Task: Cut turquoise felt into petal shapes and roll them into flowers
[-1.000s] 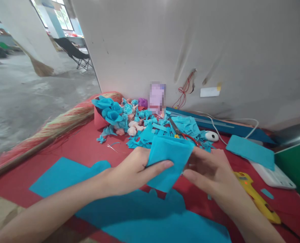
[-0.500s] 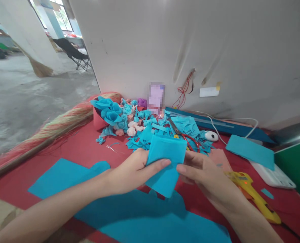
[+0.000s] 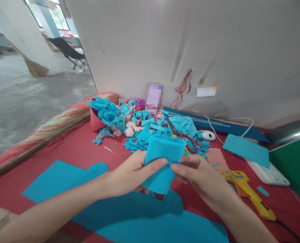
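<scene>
A folded piece of blue crepe paper [image 3: 162, 148] is held up between my two hands, above the red tabletop. My left hand [image 3: 140, 168] grips its left side, thumb pressed flat across the front and fingers behind. At the right edge, my right hand [image 3: 193, 168] pinches the paper between thumb and fingers; those fingertips are partly hidden behind it. The top edge shows layers slightly parted. Below my hands lies a large blue sheet [image 3: 140, 216], with another blue piece [image 3: 53, 179] to the left.
Scissors with red handles [image 3: 188, 140] rest on blue scraps [image 3: 140, 138]. Paper flowers [image 3: 129, 128] are heaped at the back, beside a red cone of blue petals [image 3: 96, 119]. A yellow glue gun [image 3: 256, 195] and a blue paper stack [image 3: 248, 150] lie right. A broom [image 3: 46, 135] borders the left edge.
My right thumb has slid slightly inward, closer to my left thumb, and the folded paper has bowed a little. The whole view has shifted slightly.
</scene>
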### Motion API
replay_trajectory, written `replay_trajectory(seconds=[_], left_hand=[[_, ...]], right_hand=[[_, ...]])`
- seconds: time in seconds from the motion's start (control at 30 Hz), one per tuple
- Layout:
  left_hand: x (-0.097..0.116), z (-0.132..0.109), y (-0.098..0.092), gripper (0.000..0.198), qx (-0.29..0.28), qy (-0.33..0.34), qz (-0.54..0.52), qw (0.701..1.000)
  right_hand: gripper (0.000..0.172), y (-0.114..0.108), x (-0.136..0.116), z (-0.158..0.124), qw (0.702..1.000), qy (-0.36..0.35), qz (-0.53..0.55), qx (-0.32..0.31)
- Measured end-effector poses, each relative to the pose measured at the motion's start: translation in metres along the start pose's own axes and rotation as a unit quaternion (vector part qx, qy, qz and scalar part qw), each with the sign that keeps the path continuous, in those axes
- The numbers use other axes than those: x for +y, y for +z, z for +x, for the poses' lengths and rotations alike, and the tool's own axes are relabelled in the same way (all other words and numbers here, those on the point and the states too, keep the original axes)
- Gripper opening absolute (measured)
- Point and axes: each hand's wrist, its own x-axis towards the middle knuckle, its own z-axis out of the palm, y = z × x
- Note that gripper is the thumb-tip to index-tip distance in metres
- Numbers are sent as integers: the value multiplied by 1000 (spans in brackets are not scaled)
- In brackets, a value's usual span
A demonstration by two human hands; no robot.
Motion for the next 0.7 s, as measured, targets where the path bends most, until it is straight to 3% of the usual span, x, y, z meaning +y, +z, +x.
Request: replay_trajectory(seconds=[0.37, 0.57, 0.7], left_hand=[[-4, 9, 1, 29, 59, 107, 92, 988], [-6, 15, -12, 22, 63, 73, 118, 988], [-2, 16, -14, 16, 44, 58, 121, 990]], right_hand=[[43, -7, -3, 1, 987, -70, -141, -23], [47, -15, -10, 2, 951, -57, -289, -92], [49, -13, -10, 5, 938, -60, -322, -114]])
